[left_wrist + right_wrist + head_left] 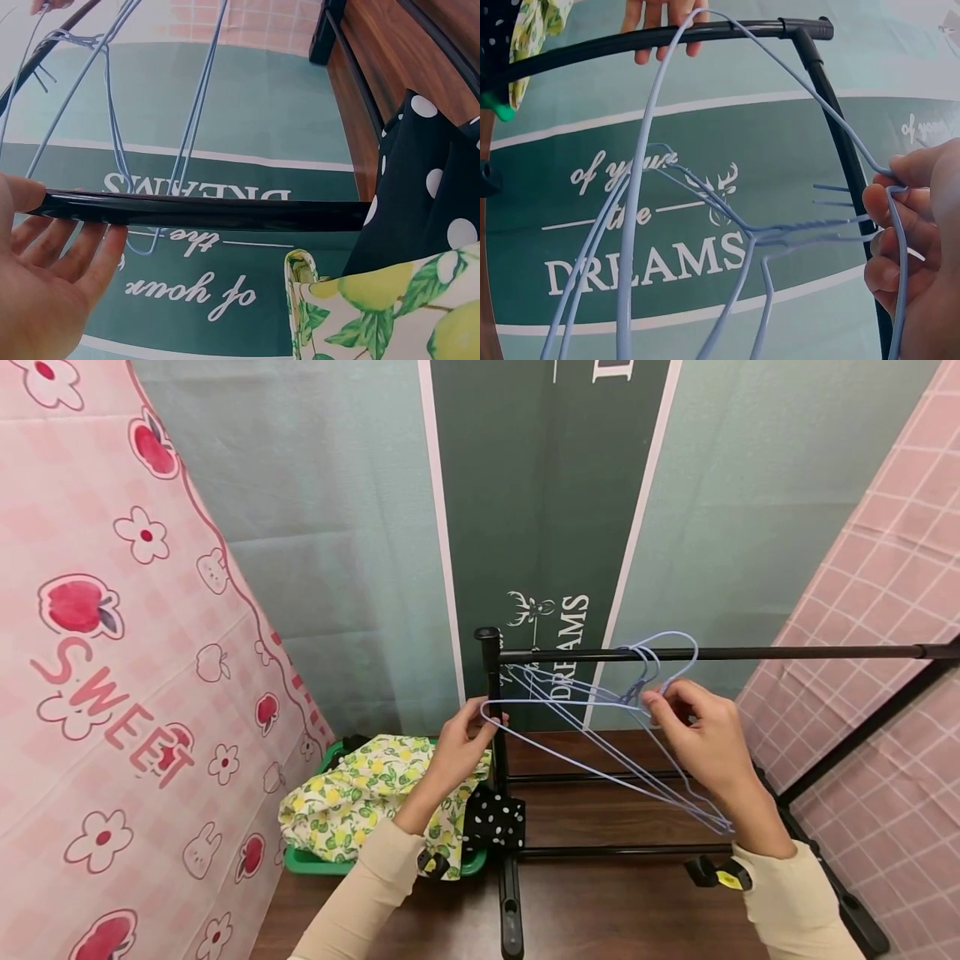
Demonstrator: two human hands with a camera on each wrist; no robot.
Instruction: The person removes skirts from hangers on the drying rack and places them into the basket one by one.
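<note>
Light blue wire hangers [573, 727] hang from the black rail of a clothes rack [787, 652]. My right hand [701, 739] pinches the neck of the front hanger [628, 247] between thumb and fingertips, with its hook above the rail. At the rack's left upright [247, 214], my left hand [64, 292] has its thumb on one side and its fingers reaching behind the post. The rounded left corner of the front hanger overlaps these fingers in the head view. Further hangers sit just behind, close together.
A green basket [300, 862] at lower left holds a lemon-print cloth [360, 793] and a black polka-dot cloth [498, 820] beside the upright. Behind the rack hangs a green printed curtain [337, 527]. Pink printed cloth [97, 693] lines the left side, pink checked cloth [892, 577] the right.
</note>
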